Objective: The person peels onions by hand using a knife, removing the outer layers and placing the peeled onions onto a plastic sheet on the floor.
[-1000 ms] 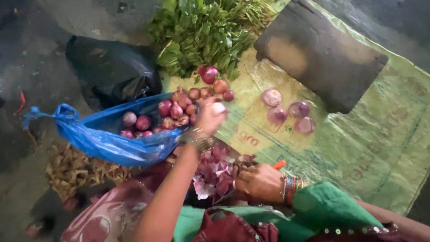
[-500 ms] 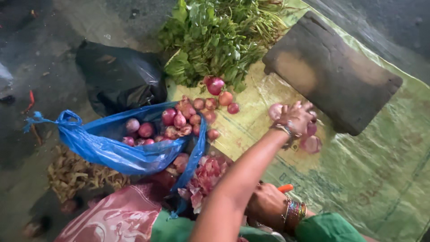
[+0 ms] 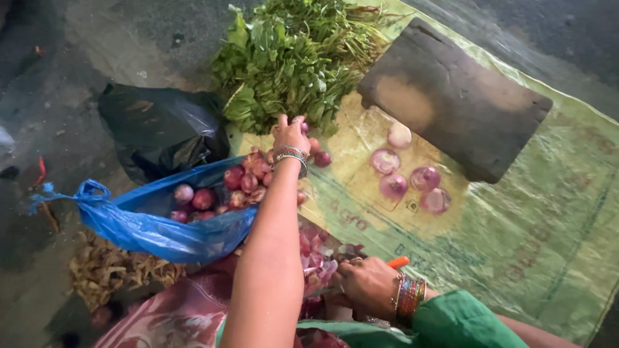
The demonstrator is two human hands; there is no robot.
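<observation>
**Left fingers on an onion, right fist on a knife**

Fingers of the left hand [image 3: 290, 134] curl down onto a small red onion [image 3: 304, 127] at the top of the heap, thumb raised; whether the grip has fully closed on it cannot be told. Bangles sit on that wrist.

Right hand [image 3: 366, 285] is low in the frame, fist clenched around an orange-handled knife [image 3: 398, 262]; blade hidden. It rests just beside a pile of purple onion peelings [image 3: 317, 252].

Whole red onions [image 3: 248, 177] spill from an open blue plastic bag [image 3: 148, 229] onto a green woven mat [image 3: 516, 258]. Five peeled onions [image 3: 409, 174] lie on the mat, close against a dark wooden board [image 3: 458, 96]. Leafy greens [image 3: 290, 58] lie beyond the left hand. Black plastic bag [image 3: 161, 129] sits left of the greens, on dark ground.
</observation>
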